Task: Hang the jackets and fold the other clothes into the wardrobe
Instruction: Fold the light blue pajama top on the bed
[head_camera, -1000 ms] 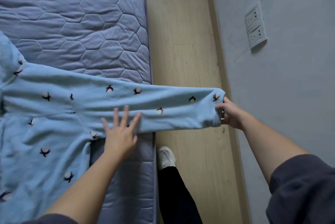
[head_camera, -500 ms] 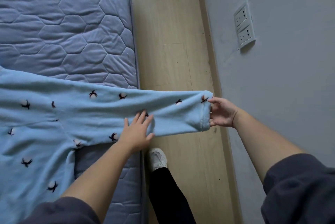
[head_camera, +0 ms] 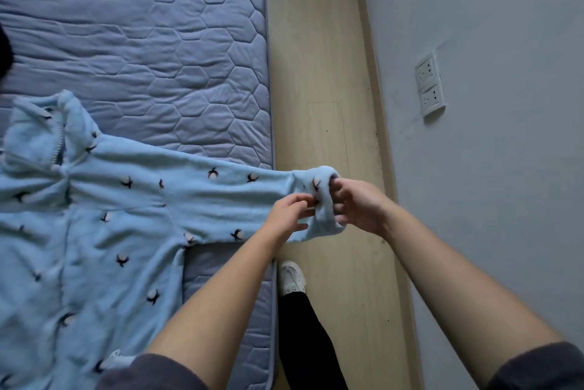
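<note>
A light blue fleece jacket (head_camera: 94, 231) with small dark motifs lies flat on the quilted blue mattress (head_camera: 142, 42), filling the lower left of the frame, with its collar towards the left edge. 1 sleeve (head_camera: 221, 200) stretches rightward past the mattress edge and hangs above the wooden floor (head_camera: 316, 57) at the frame's centre. The left hand (head_camera: 289, 217) pinches the sleeve just beside the cuff (head_camera: 322, 215), fingers curled. The right hand (head_camera: 363, 208) grips the cuff, its fingertips hooked into the opening. At lower centre are a white shoe (head_camera: 292, 277) and a black trouser leg (head_camera: 306, 342). A socket plate (head_camera: 429, 87) sits on the grey wall (head_camera: 489, 168) at the right.
</note>
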The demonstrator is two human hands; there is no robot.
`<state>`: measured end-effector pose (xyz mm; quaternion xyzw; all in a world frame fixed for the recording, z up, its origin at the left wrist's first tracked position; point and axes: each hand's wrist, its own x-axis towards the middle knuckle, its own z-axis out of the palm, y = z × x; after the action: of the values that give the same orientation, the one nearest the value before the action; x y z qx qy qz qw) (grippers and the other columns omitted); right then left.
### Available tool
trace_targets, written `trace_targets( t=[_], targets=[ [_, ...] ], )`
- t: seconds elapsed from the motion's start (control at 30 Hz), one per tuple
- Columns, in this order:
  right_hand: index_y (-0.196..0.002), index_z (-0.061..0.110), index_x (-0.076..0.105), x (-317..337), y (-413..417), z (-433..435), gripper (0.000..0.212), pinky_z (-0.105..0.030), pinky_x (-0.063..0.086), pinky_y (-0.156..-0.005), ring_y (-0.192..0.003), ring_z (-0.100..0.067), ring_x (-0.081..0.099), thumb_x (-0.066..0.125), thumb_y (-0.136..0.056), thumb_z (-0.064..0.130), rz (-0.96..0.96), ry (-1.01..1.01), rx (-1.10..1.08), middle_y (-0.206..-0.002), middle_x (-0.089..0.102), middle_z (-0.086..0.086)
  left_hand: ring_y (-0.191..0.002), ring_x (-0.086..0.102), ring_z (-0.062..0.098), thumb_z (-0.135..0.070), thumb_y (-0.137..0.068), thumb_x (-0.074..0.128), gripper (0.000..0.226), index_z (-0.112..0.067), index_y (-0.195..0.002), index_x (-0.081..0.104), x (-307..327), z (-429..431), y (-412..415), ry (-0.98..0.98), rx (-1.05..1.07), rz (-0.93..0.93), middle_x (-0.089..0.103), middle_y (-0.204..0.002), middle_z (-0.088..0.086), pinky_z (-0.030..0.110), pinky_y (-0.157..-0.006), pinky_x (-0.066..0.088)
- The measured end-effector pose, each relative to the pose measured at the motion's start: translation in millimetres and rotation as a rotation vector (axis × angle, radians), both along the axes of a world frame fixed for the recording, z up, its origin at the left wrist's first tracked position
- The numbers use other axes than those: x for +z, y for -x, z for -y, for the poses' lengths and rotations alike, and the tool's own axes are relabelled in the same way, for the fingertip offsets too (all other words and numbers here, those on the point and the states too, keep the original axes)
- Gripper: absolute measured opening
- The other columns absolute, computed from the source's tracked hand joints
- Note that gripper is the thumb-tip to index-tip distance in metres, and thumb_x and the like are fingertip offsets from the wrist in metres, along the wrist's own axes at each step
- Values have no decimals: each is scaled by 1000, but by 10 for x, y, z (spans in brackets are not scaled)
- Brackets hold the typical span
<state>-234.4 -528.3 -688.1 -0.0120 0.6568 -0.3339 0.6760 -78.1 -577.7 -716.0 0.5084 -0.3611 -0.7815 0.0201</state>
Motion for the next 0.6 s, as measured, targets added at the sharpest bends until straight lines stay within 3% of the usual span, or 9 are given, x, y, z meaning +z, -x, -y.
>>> trace_targets(
  t=[0.07, 0.13, 0.27, 0.4, 0.5, 0.6],
  targets=[
    [-92, 10, 61, 6, -242, 16, 34, -24, 40, -46, -50, -14, 48, 33, -89, -9, -182, 44, -3, -63, 55, -6, -91, 61, 19, -2, -97, 39, 24, -12, -108, 58, 40, 24, -156, -44, 80, -15, 64, -100, 7, 29, -75, 49],
    [-83, 10, 62, -9, -427, 13, 26, -26, 47, -53, -54, -16, 54, 45, -87, -9, -423, 66, 84, -66, 58, -8, -85, 61, 20, -3, -97, 40, 22, -12, -107, 57, 62, 10, -257, -87, 105, -44, 65, -93, 8, 31, -75, 49],
    [-65, 22, 53, -51, -622, 15, 16, -29, 45, -61, -67, -20, 58, 63, -76, 14, -933, 26, 502, -68, 61, 3, -87, 56, 24, -23, -100, 41, 22, -11, -107, 58, 73, -44, -336, -185, 165, -69, 60, -96, 12, 32, -76, 48],
    [-60, 23, 43, -41, -682, -27, 28, -28, 36, -56, -66, -18, 54, 67, -73, 28, -1025, 63, 681, -64, 54, 7, -91, 61, 25, -23, -97, 52, 18, -10, -107, 58, 23, -65, -418, -108, 131, -39, 65, -99, 12, 37, -86, 50],
    [-61, 23, 41, -25, -686, -39, 32, -30, 31, -62, -68, -17, 50, 68, -73, 36, -1152, 119, 787, -68, 52, 7, -83, 61, 21, -14, -95, 54, 10, -9, -102, 59, 1, -51, -450, -84, 97, -24, 63, -93, 9, 31, -79, 51],
    [-65, 24, 42, -35, -674, -34, 35, -32, 33, -67, -74, -18, 49, 70, -74, 43, -1180, 174, 920, -74, 53, 7, -71, 61, 15, 1, -89, 49, 17, -4, -97, 63, 11, -24, -449, -54, 55, 44, 62, -84, 11, 24, -69, 55]
  ],
)
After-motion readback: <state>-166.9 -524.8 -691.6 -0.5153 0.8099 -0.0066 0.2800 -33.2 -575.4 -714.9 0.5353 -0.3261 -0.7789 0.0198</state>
